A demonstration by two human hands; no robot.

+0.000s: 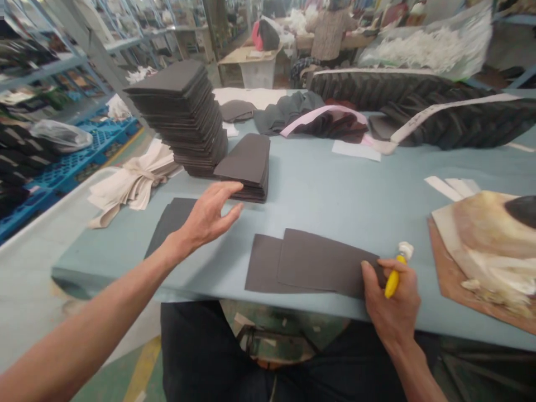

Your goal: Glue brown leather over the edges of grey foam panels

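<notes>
Head cam: right hand [396, 301] is gripping a yellow-handled tool [392, 283] over dark sheets [320, 265], 5 o'clock; left hand [210, 211] is hanging open near short stack [248, 158], 11. Clear bag [478, 39]'s holding white scraps [431, 51] at 2; tall stack [190, 120]'s looming at 10.

You're in a factory workshop: your desk [310, 192] carries stacks of dark cut pieces [247, 159]. Blue metal racks [144, 40] and a blue plastic pallet [106, 146] stand to your left, and 1 other person [328, 36] is at another desk ahead.
</notes>
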